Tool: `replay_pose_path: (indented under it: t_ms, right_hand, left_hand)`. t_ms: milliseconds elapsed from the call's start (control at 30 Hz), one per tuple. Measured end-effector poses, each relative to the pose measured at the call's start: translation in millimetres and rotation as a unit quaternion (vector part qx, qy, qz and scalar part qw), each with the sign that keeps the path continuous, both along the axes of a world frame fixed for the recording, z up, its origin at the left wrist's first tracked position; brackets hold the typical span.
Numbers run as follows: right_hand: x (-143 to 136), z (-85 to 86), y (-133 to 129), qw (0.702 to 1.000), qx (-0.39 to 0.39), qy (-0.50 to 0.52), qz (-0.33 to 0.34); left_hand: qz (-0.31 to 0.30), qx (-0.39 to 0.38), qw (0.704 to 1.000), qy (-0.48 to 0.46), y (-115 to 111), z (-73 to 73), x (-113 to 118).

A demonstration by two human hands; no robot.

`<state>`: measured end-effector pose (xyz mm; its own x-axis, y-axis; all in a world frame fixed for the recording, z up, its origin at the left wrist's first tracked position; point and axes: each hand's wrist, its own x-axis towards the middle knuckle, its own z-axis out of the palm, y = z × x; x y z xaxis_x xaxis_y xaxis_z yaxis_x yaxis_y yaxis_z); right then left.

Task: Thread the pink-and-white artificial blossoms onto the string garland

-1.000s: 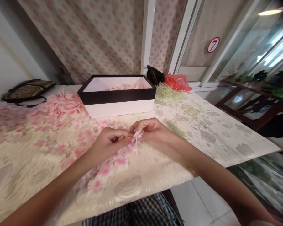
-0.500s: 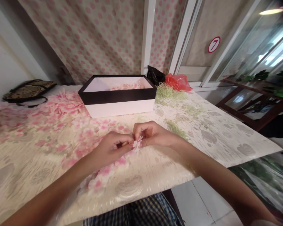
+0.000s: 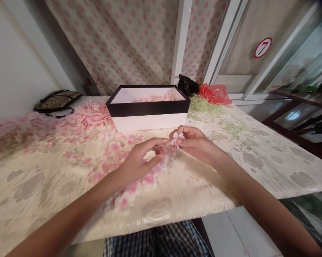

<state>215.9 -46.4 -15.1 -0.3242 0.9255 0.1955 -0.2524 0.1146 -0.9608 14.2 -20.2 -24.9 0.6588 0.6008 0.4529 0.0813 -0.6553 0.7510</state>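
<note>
Pinching a small pale pink artificial flower (image 3: 177, 138) between thumb and fingertips, my right hand (image 3: 194, 142) is curled nearly closed just above the table (image 3: 270, 160), in front of the box. My left hand (image 3: 142, 160) sits just to its left, loosely open with the fingers (image 3: 157, 142) stretched toward the flower; the fingertips come right up beside it, but I cannot tell whether they touch it or hold anything. Under and to the near left of both hands lies a scatter of pink petals (image 3: 139, 180) on the patterned tablecloth, thickening into a larger heap of pink flowers (image 3: 88, 116) further left. The black-and-white box (image 3: 148, 109) stands open just beyond my hands, with more pink petals visible inside. Pale green shredded filler (image 3: 200, 105) lies to its right, with a red plastic bag (image 3: 215, 93) and a black bag (image 3: 187, 85) behind that, and a dark patterned handbag (image 3: 56, 101) rests at the far left edge.
</note>
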Motion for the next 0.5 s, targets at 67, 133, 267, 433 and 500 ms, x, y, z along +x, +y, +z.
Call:
replay_pose_path:
  t_ms: [67,133,267,433,500]
  right_hand:
    - [7.4,4.9,1.0,0.994,0.04,-0.092,-0.045]
    - [17.7,7.5,3.3,0.95,0.105,-0.248,-0.156]
    - [41.2,3.9,7.5,0.742,0.105,-0.608,-0.262]
    - [52.9,-5.2,7.6,0.671,0.022,-0.719,-0.18]
    - [51.0,-6.4,8.3,0.639,-0.009,-0.75,-0.172]
  left_hand:
    - [0.041,-0.015,0.999,-0.018,2.0,-1.6,-0.2]
    - [0.072,-0.057,0.995,-0.04,3.8,-2.9,-0.5]
    - [0.054,-0.135,0.988,-0.047,2.4,-5.2,1.3]
    - [0.003,-0.156,0.988,0.011,-7.1,-9.4,10.0]
    - [-0.032,-0.129,0.99,0.047,-9.3,-12.5,13.8]
